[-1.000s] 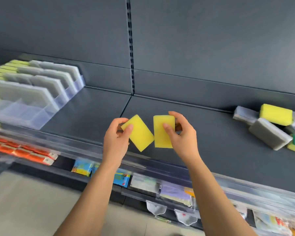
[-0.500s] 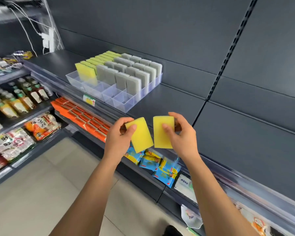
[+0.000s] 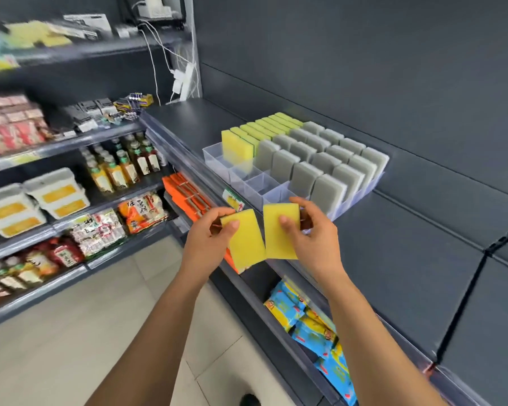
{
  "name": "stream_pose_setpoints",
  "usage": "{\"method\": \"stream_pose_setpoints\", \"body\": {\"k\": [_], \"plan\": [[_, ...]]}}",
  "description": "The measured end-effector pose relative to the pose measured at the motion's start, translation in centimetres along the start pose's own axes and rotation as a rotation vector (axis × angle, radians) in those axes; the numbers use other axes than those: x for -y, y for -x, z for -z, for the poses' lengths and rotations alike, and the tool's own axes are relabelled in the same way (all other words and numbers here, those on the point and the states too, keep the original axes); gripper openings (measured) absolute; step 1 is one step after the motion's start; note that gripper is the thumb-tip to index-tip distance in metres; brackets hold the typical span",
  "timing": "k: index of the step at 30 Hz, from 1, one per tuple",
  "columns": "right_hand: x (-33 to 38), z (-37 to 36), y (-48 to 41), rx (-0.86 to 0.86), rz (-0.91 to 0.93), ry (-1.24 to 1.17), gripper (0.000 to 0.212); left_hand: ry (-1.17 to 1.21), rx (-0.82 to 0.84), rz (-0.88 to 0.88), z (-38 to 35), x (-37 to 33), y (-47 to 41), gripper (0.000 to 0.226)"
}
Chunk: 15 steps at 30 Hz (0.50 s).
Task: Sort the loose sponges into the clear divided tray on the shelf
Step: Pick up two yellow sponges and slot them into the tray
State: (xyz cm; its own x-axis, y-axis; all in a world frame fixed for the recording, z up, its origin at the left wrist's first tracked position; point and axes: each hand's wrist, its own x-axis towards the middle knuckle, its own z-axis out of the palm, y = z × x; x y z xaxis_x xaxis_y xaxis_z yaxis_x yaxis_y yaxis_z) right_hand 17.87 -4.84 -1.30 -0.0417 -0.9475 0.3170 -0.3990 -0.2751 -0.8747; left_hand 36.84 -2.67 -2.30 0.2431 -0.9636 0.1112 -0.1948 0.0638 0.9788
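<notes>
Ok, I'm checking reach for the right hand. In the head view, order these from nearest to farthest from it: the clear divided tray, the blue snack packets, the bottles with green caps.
1. clear divided tray: just beyond the right hand, on the shelf.
2. blue snack packets: below the hand, on the lower shelf.
3. bottles with green caps: far left, across the aisle.

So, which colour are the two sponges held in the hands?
Yellow: one in the left hand and one in the right hand, clearest in the head view.
</notes>
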Motion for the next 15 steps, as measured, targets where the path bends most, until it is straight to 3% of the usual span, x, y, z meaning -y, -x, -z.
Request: {"method": "stream_pose_setpoints", "body": {"k": [15], "plan": [[1.8,-11.6,-11.7,0.113,0.04,0.018,0.036,-0.039,-0.055,0.023,7.5,2.2,-13.7,0.012]]}}
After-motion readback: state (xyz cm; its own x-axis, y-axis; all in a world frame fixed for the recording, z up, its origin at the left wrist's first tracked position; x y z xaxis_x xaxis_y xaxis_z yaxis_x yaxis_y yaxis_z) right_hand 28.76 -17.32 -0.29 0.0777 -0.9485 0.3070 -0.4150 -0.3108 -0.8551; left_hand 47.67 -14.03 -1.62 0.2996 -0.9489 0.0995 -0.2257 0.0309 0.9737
